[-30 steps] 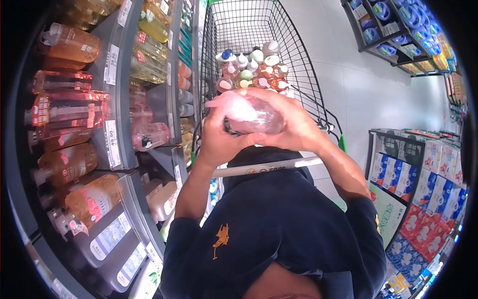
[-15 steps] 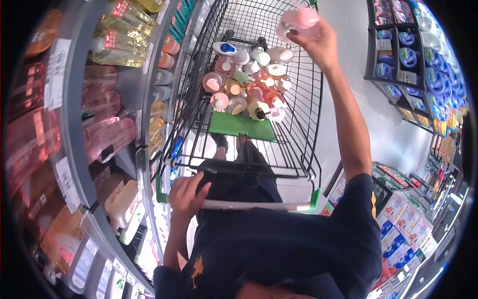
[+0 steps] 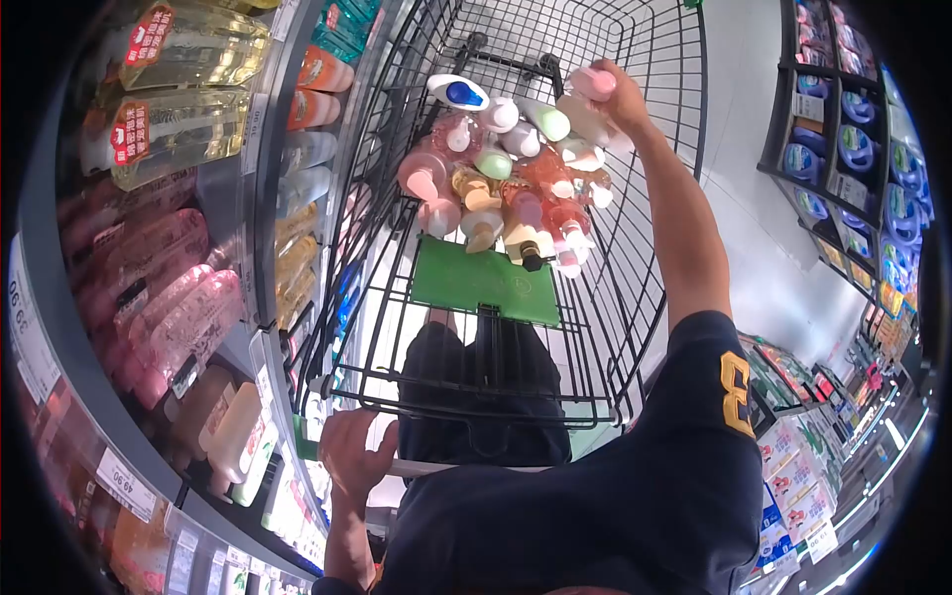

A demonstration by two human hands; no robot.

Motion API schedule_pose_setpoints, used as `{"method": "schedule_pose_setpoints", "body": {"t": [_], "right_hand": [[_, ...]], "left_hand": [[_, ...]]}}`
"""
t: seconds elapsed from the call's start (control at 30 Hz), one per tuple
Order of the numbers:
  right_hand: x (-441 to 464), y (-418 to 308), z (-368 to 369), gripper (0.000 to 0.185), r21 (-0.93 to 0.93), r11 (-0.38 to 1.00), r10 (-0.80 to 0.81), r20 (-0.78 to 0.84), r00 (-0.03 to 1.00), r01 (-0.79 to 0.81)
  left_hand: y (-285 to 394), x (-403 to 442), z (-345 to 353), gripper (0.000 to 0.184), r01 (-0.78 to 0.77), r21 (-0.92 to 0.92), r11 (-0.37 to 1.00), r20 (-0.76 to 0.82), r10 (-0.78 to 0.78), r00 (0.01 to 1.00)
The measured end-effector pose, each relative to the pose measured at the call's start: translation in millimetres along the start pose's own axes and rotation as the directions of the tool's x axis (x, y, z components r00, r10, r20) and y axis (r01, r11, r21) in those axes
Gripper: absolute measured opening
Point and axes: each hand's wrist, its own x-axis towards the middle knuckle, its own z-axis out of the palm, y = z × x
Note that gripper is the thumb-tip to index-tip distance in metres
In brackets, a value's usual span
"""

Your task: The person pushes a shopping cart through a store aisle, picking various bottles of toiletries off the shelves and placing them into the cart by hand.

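Observation:
My right hand is closed round a pink-capped bottle, low inside the shopping cart at its right side. Beside it lies a pile of toiletry bottles: a white one with a blue cap, a pale one with a green cap, and several pink, orange and cream pump bottles. The held bottle's body is partly hidden by my fingers. My left hand grips the left end of the cart's handle, its thumb toward the middle.
Shelves of pink, yellow and orange bottles run close along the cart's left side. A green flap lies at the cart's near end. On the right stand a rack of blue-purple containers and stacked boxes.
My right hand has lowered the pink-capped bottle from over the cart's right rim to beside the pile. My left hand has closed over the handle. The view has shifted.

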Motion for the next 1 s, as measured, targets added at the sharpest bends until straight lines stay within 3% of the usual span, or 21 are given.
{"method": "schedule_pose_setpoints", "body": {"t": [0.17, 0.27, 0.37, 0.43, 0.5, 0.53, 0.57, 0.6, 0.63, 0.7, 0.73, 0.77, 0.8, 0.83, 0.87, 1.0], "right_hand": [[-20, -18, -11, 0.060, -0.044, 0.988, 0.144, -0.060, 0.988, -0.147], [-14, -25, -8, 0.056, -0.078, 0.989, 0.120, -0.063, 0.991, -0.125], [-8, -37, 1, 0.065, -0.048, 0.998, 0.041, -0.080, 0.996, -0.045], [-2, -54, 9, 0.067, 0.145, 0.988, -0.024, -0.214, 0.976, 0.056], [13, -44, 28, 0.073, 0.152, 0.985, -0.055, -0.191, 0.980, 0.085], [19, -37, 46, 0.065, 0.464, 0.883, 0.012, -0.161, 0.987, 0.065], [27, -39, 56, 0.057, 0.726, 0.687, 0.060, -0.110, 0.992, 0.039], [24, -69, 53, 0.043, 0.921, 0.383, 0.190, -0.005, 0.982, -0.070], [25, -75, 59, 0.043, 0.923, 0.380, 0.191, -0.012, 0.982, -0.062], [27, -80, 70, 0.040, 0.975, 0.002, 0.310, 0.212, 0.927, -0.223], [37, -44, 95, 0.043, 0.959, -0.125, 0.215, 0.278, 0.936, -0.256], [34, -34, 100, 0.043, 0.958, -0.132, 0.216, 0.279, 0.936, -0.255], [32, -27, 104, 0.051, 0.843, 0.493, 0.132, 0.172, 0.976, -0.215], [28, -45, 98, 0.060, 0.396, 0.917, -0.004, 0.135, 0.991, -0.051], [24, -58, 83, 0.079, 0.148, 0.988, 0.014, 0.143, 0.990, -0.035], [25, -61, 78, 0.081, 0.081, 0.996, -0.054, 0.148, 0.987, 0.043]], "left_hand": [[-2, 2, 1, 0.027, -0.044, 0.012, 0.999, -0.030, 0.045, 0.999], [-6, 1, -1, 0.026, -0.056, 0.056, 0.997, 0.007, 0.056, 0.998], [-5, 6, -1, 0.026, -0.075, 0.031, 0.997, 0.024, 0.074, 0.997], [-2, 10, -3, 0.026, -0.083, 0.032, 0.996, 0.035, 0.081, 0.996], [-3, 11, -2, 0.027, -0.090, 0.012, 0.996, 0.013, 0.090, 0.996], [-2, 12, -2, 0.027, -0.087, 0.017, 0.996, 0.020, 0.086, 0.996], [-2, 12, -3, 0.027, -0.080, 0.023, 0.997, 0.023, 0.080, 0.997], [-3, 12, -2, 0.027, -0.083, 0.023, 0.996, 0.017, 0.082, 0.996], [-3, 12, -2, 0.028, -0.084, 0.022, 0.996, 0.013, 0.084, 0.996], [-3, 14, -3, 0.027, -0.089, 0.028, 0.996, 0.013, 0.088, 0.996], [-2, 15, -3, 0.027, -0.087, 0.026, 0.996, 0.005, 0.087, 0.996], [-1, 15, -3, 0.026, -0.082, 0.024, 0.996, -0.001, 0.082, 0.997], [-1, 15, -3, 0.026, -0.078, 0.016, 0.997, -0.008, 0.078, 0.997], [-2, 16, -3, 0.026, -0.077, 0.023, 0.997, -0.005, 0.077, 0.997], [-2, 15, -3, 0.025, -0.067, 0.020, 0.998, -0.002, 0.067, 0.998], [0, 20, -3, 0.023, -0.072, 0.017, 0.997, -0.020, 0.073, 0.997]]}}
